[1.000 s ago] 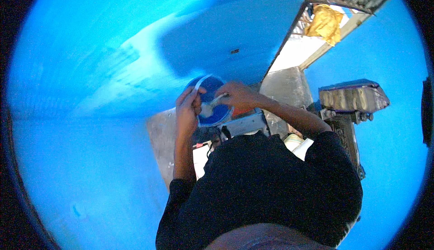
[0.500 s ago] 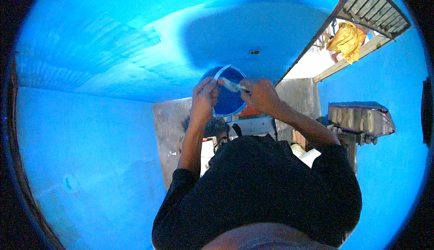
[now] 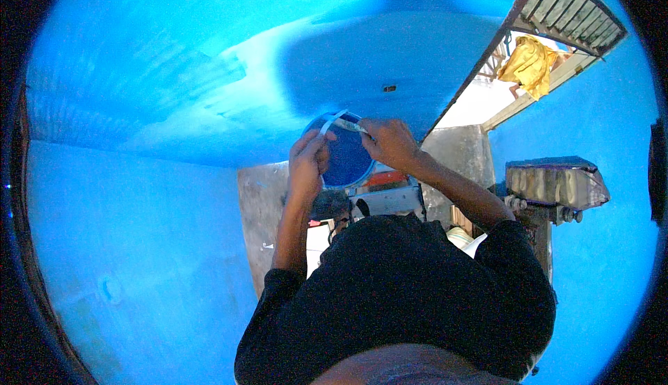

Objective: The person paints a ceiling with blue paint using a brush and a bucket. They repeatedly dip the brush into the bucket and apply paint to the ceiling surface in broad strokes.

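Blue paint fills the round bucket (image 3: 346, 159), which I see raised before the blue wall (image 3: 174, 72), higher in view than a second ago. Left hand (image 3: 308, 166): closed on the near rim, steadying it. Right hand (image 3: 391, 141): fingers pinched on a pale brush handle (image 3: 348, 125) lying across the top rim, where earlier the brush sat lower over the paint. By my reading, loading is finished and the brush is being wiped. Yellow cloth (image 3: 529, 65) hangs at the doorway, upper right.
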Demonstrator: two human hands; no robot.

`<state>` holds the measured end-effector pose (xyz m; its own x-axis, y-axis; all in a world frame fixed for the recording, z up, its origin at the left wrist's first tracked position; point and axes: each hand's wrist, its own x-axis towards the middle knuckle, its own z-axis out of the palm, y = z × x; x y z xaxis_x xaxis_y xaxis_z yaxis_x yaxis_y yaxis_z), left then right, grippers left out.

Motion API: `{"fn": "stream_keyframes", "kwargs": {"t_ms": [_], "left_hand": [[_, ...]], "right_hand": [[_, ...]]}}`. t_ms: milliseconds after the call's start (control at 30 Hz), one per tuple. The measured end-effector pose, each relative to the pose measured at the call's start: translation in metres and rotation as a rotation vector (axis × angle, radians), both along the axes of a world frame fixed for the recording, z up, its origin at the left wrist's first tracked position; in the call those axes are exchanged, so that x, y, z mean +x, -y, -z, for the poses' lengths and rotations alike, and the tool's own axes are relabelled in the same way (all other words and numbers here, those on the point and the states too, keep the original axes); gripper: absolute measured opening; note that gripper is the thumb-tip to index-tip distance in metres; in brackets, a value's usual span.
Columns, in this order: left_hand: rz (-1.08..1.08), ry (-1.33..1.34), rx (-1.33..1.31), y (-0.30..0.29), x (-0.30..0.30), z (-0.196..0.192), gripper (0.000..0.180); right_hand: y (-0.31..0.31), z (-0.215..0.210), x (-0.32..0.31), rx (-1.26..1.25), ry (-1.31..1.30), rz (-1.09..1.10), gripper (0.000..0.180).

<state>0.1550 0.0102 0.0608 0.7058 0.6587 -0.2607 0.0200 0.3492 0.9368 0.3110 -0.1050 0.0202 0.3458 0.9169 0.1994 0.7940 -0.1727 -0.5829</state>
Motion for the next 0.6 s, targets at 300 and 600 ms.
{"fn": "stream_keyframes", "kwargs": {"t_ms": [300, 600], "left_hand": [[0.001, 0.007, 0.059, -0.001, 0.009, -0.009, 0.019], [0.003, -0.053, 0.038, 0.001, 0.008, -0.003, 0.019]], "right_hand": [[-0.003, -0.005, -0.004, -0.074, -0.274, -0.249, 0.021], [0.006, -0.001, 0.003, 0.042, -0.106, 0.030, 0.027]]}}
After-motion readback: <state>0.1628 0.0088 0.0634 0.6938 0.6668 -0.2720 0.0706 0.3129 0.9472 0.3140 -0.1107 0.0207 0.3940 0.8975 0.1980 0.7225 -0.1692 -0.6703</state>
